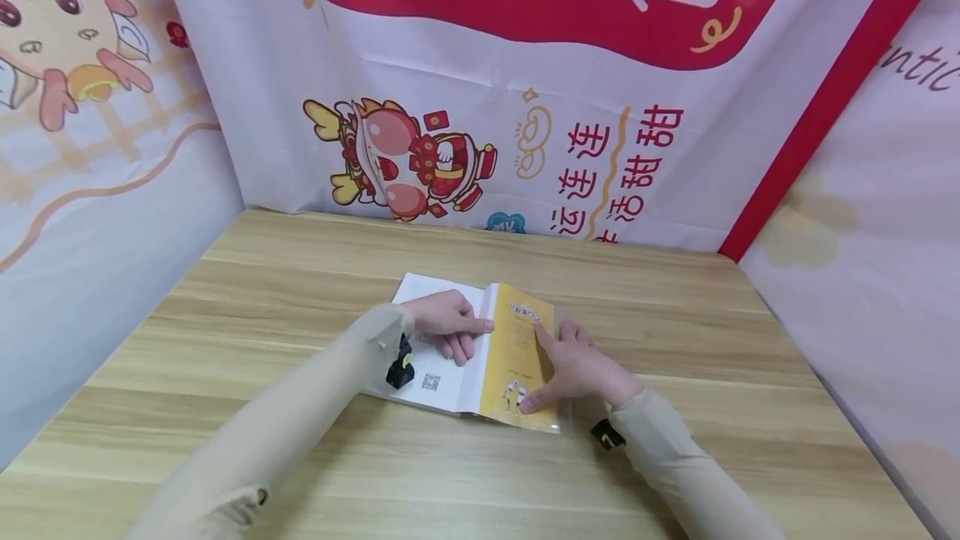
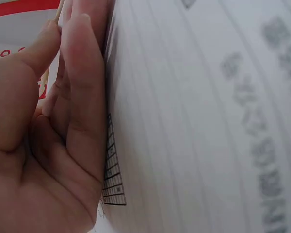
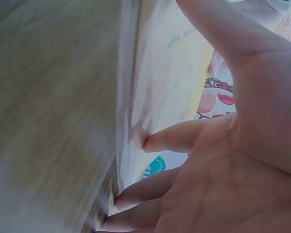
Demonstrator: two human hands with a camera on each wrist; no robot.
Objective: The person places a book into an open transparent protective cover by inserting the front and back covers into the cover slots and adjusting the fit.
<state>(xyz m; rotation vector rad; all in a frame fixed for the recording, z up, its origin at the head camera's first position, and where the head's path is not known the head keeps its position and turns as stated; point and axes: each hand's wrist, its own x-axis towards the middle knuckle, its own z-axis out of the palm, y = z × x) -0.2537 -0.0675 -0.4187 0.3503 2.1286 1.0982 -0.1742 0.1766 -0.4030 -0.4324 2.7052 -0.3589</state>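
Observation:
A book lies opened on the table, with a white page (image 1: 435, 367) to the left and a yellow flap (image 1: 517, 361) to the right. The page carries a QR code and rows of print, and a clear plastic cover (image 1: 564, 407) sticks out past the flap's right edge. My left hand (image 1: 444, 322) rests on the white page, one digit reaching to the fold beside the flap. In the left wrist view its fingers (image 2: 85, 97) lie along the page. Spread fingers of my right hand (image 1: 581, 365) press on the yellow flap and the clear cover; the right wrist view shows fingertips (image 3: 148, 143) touching the plastic.
The wooden table (image 1: 337, 473) extends around the book on all sides. Behind it hangs a printed cloth (image 1: 465, 57) with red lettering and cartoon figures, and more cloth hangs at both sides. A small black device (image 1: 401, 365) sits at the left wrist.

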